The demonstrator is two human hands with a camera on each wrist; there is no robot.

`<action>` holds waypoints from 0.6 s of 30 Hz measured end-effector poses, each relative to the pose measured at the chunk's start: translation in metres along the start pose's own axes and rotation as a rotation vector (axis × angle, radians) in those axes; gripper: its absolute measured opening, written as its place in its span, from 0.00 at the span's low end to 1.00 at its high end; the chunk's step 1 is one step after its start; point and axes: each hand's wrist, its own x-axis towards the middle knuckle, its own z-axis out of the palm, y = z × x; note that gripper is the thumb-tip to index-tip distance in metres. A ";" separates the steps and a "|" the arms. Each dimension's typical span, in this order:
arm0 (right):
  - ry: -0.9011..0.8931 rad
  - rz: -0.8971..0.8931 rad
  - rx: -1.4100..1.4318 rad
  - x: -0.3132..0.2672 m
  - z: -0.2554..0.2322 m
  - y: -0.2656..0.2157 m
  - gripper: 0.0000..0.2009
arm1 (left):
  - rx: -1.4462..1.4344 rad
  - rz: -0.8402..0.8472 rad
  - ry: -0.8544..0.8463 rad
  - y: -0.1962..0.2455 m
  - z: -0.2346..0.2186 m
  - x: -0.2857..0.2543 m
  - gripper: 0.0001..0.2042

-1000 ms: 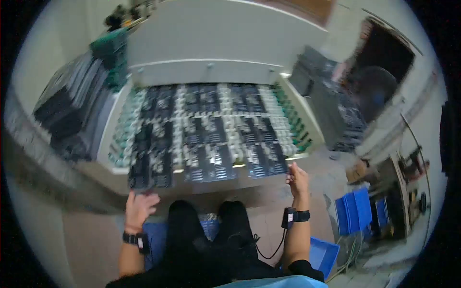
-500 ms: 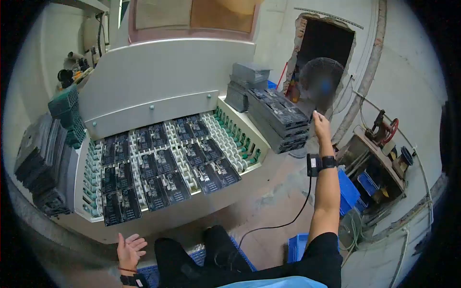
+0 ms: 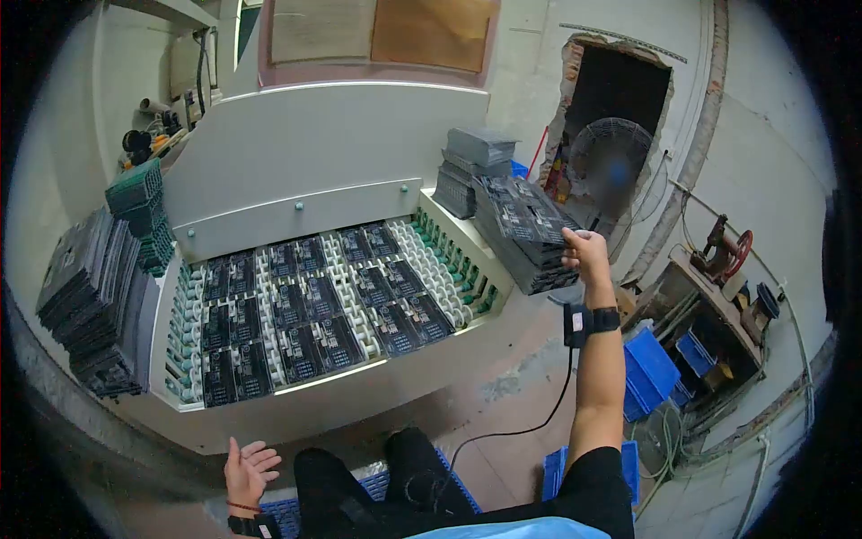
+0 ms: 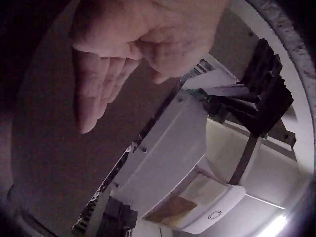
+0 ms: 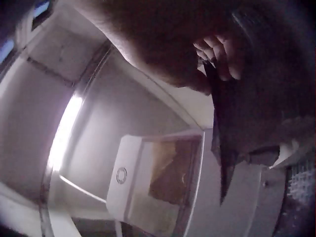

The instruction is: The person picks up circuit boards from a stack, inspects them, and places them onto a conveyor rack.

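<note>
My right hand (image 3: 587, 255) is at the near right corner of a tall stack of dark circuit boards (image 3: 516, 247). Its thumb and fingers pinch the edge of a thin dark circuit board (image 3: 532, 214) at the top of that stack. The right wrist view shows this board (image 5: 223, 148) nearly edge-on below the fingers. In front of the roller conveyor (image 3: 449, 260) my left hand (image 3: 249, 472) is held palm up, fingers extended, with nothing in it. Rows of dark circuit boards (image 3: 305, 301) lie on the white rollers, nearest to the left hand.
Another tall stack of boards (image 3: 94, 301) leans at the conveyor's left, beside green racks (image 3: 142, 216). A fan (image 3: 612, 162) stands by the wall opening. Blue crates (image 3: 648, 373) and a workbench (image 3: 718, 305) are at the right. A cable (image 3: 512, 434) trails from my right wrist.
The view has swung right from the conveyor to the stack. My right hand has gone from the conveyor's front edge to the stacked boards and pinches one. The boards on the rollers have shifted away from me.
</note>
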 end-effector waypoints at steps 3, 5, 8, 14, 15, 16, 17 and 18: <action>-0.144 0.116 0.248 0.004 -0.006 0.000 0.09 | 0.003 0.012 0.003 -0.005 0.006 -0.001 0.30; -0.117 0.187 0.335 -0.010 -0.007 -0.007 0.08 | -0.008 0.019 0.008 -0.008 0.009 -0.003 0.30; -0.177 0.272 0.500 -0.025 -0.024 0.010 0.07 | -0.026 -0.026 -0.013 -0.010 0.013 -0.008 0.29; -0.213 0.133 0.603 -0.132 -0.025 0.015 0.05 | 0.087 -0.019 -0.190 -0.008 0.033 -0.009 0.28; -0.205 0.151 0.623 -0.155 -0.019 0.016 0.04 | 0.071 -0.012 -0.166 -0.007 0.043 -0.009 0.28; -0.205 0.169 0.645 -0.180 -0.010 0.015 0.03 | 0.133 -0.014 -0.242 -0.007 0.054 -0.010 0.27; -0.195 0.162 0.639 -0.205 0.002 0.010 0.04 | 0.194 -0.006 -0.310 -0.005 0.065 -0.013 0.27; -0.196 0.156 0.637 -0.229 0.012 0.008 0.05 | 0.209 -0.007 -0.376 -0.003 0.078 -0.017 0.26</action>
